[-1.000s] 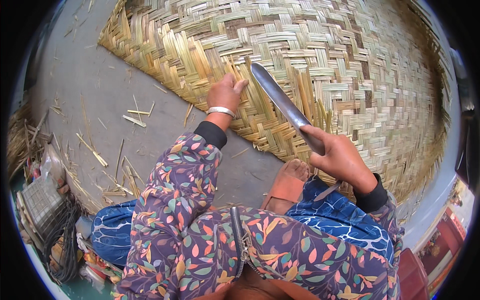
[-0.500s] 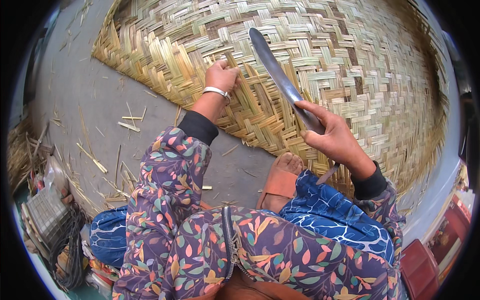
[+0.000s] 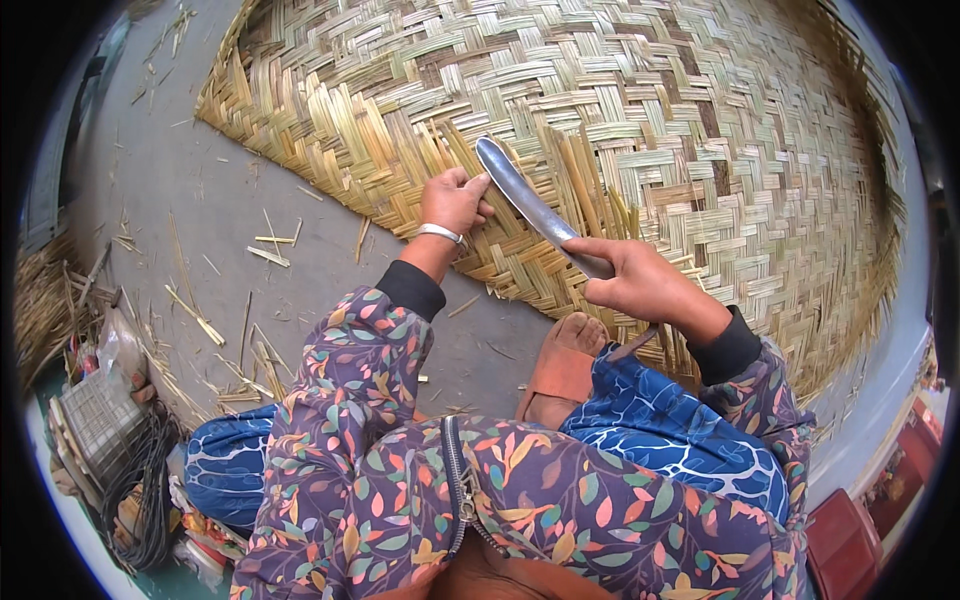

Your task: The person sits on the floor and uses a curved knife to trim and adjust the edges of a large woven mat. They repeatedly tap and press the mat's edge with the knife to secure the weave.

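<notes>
A large woven mat [image 3: 640,130] of pale green and yellow split strips fills the upper right. Along its near edge, strips are folded over, and several loose ends [image 3: 585,185] stand up. In my right hand [image 3: 645,285] is a long, curved, grooved metal tool [image 3: 530,205], its rounded tip pointing up and left. A dark end piece [image 3: 635,342] shows below that hand. Beside the tool's tip, my left hand [image 3: 455,207], with a silver bangle on the wrist, is closed at the folded edge. Its thumb and forefinger pinch a strip there; the fingertips are partly hidden.
My foot in an orange sandal [image 3: 565,365] touches the mat's near edge. Cut strip scraps [image 3: 195,315] litter the grey floor. At lower left are a coiled dark cable [image 3: 140,510] and a wire rack [image 3: 100,425]. A red box [image 3: 845,545] stands at lower right.
The metal tool has swung down and left, bringing its tip close to my left hand. My left hand has shifted slightly down and right along the mat's edge.
</notes>
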A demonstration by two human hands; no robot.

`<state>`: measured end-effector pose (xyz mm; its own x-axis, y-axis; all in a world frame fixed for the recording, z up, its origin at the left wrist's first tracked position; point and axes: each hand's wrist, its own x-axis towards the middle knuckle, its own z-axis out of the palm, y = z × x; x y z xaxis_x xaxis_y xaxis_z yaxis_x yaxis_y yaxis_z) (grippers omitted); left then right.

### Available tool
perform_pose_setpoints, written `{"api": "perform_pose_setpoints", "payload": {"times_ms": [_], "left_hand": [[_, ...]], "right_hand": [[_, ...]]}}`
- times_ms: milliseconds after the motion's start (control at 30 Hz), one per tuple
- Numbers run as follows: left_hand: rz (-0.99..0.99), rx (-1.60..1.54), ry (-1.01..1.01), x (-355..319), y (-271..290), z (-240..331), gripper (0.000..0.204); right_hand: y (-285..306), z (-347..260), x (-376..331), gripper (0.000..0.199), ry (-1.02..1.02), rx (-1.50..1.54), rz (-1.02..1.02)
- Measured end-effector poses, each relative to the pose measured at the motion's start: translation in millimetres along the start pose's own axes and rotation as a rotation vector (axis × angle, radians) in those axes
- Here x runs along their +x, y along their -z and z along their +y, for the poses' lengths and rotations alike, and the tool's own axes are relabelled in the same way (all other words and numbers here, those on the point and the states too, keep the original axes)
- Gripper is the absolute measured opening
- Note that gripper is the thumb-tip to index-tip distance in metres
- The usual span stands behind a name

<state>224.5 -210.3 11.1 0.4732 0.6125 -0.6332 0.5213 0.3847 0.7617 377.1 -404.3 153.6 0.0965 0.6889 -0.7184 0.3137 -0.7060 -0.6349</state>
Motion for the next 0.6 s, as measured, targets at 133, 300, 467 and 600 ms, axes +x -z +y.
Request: {"api": "perform_pose_setpoints", "payload": {"times_ms": [133, 300, 467, 600], "left_hand": [[-0.005, -0.108, -0.024, 3, -1, -9, 0.028], [-0.080, -0.136, -0.085, -1, 6, -11, 0.026], [-0.159, -0.210, 0.039, -2, 10, -6, 0.018], [-0.166, -0.338, 0.129, -4, 14, -4, 0.017]], "right_hand": [[13, -4, 0, 0.060, -0.001, -0.046, -0.055], [21, -8, 2, 0.060, 0.004, -0.092, -0.077], [11, -9, 7, 0.060, -0.003, -0.113, -0.037], [18, -5, 10, 0.059, -0.003, 0.009, -0.100]]}}
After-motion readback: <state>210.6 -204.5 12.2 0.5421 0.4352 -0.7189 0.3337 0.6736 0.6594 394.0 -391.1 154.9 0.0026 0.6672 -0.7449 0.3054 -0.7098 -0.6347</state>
